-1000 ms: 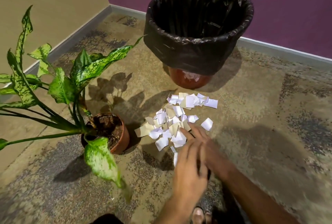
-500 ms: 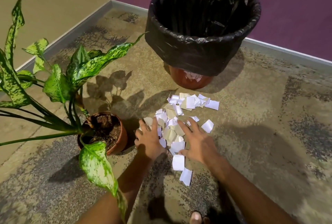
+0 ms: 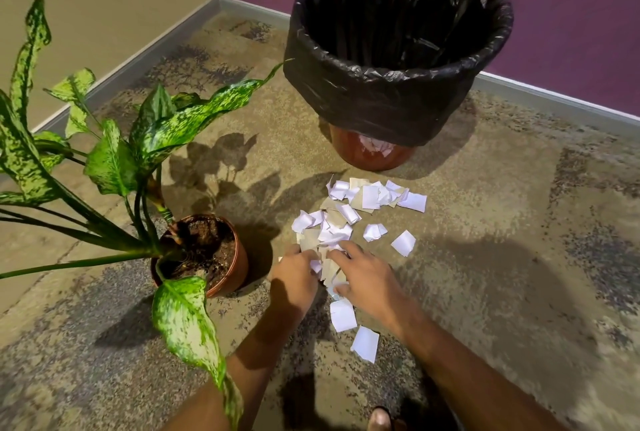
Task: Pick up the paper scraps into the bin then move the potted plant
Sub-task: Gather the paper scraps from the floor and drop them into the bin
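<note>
Left hand [image 3: 294, 275] and right hand [image 3: 367, 278], fingers curled, raking paper scraps [image 3: 346, 219] together on floor [image 3: 519, 257] before bin [image 3: 398, 60]. Best cupped from both sides, squeezed firmly, lifted clear of potted plant [image 3: 204, 250] at left.

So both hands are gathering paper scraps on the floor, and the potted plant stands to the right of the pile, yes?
Not quite: the head view shows the potted plant left of the paper scraps. Both hands, left hand and right hand, are indeed gathering them.
</note>
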`<state>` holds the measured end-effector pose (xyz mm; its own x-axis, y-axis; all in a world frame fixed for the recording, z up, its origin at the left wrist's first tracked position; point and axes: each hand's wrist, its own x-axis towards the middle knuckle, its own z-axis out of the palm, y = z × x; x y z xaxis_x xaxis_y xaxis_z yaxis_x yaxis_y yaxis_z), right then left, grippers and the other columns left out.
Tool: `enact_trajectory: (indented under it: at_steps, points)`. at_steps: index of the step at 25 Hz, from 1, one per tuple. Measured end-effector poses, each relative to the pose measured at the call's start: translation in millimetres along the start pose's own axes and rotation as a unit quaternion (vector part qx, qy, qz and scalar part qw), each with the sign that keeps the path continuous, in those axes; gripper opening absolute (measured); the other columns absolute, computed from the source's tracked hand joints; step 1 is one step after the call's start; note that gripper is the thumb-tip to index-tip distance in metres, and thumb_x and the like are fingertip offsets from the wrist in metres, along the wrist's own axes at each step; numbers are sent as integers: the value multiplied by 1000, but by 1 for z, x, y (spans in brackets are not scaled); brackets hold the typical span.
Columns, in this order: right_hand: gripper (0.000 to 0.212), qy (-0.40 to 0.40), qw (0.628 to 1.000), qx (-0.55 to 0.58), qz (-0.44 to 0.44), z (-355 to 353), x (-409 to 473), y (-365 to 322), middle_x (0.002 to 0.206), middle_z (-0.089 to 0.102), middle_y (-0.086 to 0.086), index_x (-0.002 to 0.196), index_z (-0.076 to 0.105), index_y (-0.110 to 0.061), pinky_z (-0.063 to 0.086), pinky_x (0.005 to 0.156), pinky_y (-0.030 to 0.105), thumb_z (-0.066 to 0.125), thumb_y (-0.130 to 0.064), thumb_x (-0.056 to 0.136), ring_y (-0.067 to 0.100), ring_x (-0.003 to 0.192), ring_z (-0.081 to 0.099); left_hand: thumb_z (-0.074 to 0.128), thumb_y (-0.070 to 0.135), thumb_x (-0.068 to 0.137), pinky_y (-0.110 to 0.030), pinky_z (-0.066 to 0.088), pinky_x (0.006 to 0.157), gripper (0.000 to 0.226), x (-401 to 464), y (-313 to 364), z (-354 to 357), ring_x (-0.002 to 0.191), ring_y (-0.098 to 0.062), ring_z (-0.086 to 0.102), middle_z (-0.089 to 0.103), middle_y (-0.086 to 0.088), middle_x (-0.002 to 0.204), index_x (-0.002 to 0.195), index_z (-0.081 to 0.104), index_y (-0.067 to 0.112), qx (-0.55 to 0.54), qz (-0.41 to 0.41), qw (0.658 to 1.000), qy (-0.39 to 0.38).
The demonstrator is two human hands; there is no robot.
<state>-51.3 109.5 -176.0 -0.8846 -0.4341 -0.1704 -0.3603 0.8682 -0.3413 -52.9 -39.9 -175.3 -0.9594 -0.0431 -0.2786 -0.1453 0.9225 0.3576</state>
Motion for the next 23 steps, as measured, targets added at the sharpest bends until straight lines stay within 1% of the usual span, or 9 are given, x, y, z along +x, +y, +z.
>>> enact_trajectory:
  at_steps: [3, 5, 7, 9, 12, 14, 16, 19, 23]
  points:
    - [54, 47, 999, -2, -4, 9, -9, 6, 111, 59, 0, 111, 57, -22, 55, 61, 31, 83, -23, 64, 24, 80, 67, 59, 5, 84, -27, 46, 70, 16, -4, 1, 5, 85, -25, 64, 65, -6, 95, 91, 71, 13, -27, 12, 999, 22]
    - [44, 61, 998, 14, 7, 11, -12, 11, 102, 60, -2, 103, 61, -20, 57, 61, 31, 80, -14, 64, 21, 78, 65, 58, 3, 83, -27, 46, 65, 14, -7, -1, 8, 80, -25, 65, 68, -9, 88, 84, 71, 10, -29, 12, 999, 36]
    - [41, 90, 995, 24, 22, 9, -15, 16, 93, 65, -4, 93, 68, -18, 54, 61, 23, 82, -7, 56, 16, 73, 66, 55, 3, 84, -25, 46, 63, 18, -13, -6, 9, 80, -24, 63, 68, -10, 92, 92, 70, 9, -22, 3, 999, 39]
    - [41, 112, 992, 40, 39, 6, -19, 21, 90, 70, -5, 86, 71, -18, 50, 58, 17, 85, -5, 50, 14, 69, 67, 57, 8, 84, -26, 51, 67, 27, -20, -11, 11, 84, -22, 63, 64, -6, 105, 109, 66, 15, -18, 6, 999, 44]
    - [33, 108, 990, 74, 59, 4, -23, 25, 103, 71, 0, 96, 72, -14, 52, 73, 20, 81, -8, 65, 20, 84, 68, 70, 19, 81, -31, 57, 78, 57, -28, -13, 13, 97, -21, 61, 48, 1, 125, 132, 46, 31, 14, 21, 1000, -1]
    - [28, 92, 991, 76, 60, 0, -24, 25, 112, 69, 2, 103, 71, -12, 49, 84, 22, 75, -13, 75, 22, 96, 66, 69, 19, 82, -30, 56, 82, 58, -27, -8, 12, 98, -21, 62, 46, 0, 125, 133, 45, 30, 36, 20, 999, -28]
    - [25, 80, 990, 90, 69, -8, -27, 24, 116, 66, 2, 107, 69, -13, 46, 87, 24, 69, -18, 83, 22, 101, 62, 64, 16, 86, -27, 55, 81, 41, -25, -6, 10, 92, -20, 64, 50, -1, 121, 125, 55, 22, 32, 17, 999, -32]
    - [15, 115, 976, 149, 105, -43, -27, 25, 105, 65, -5, 100, 68, -19, 47, 73, 25, 67, -20, 85, 19, 90, 61, 63, 13, 85, -26, 54, 74, 18, -21, -6, 7, 82, -20, 63, 56, -5, 111, 103, 64, 8, 22, 22, 999, -22]
    - [7, 266, 947, 160, 77, -141, -9, 26, 95, 65, -5, 86, 68, -21, 51, 74, 35, 63, -25, 86, 18, 84, 61, 63, 11, 84, -23, 41, 59, 10, -17, 6, -6, 74, -23, 60, 61, -10, 95, 82, 67, 3, 5, 36, 999, 19]
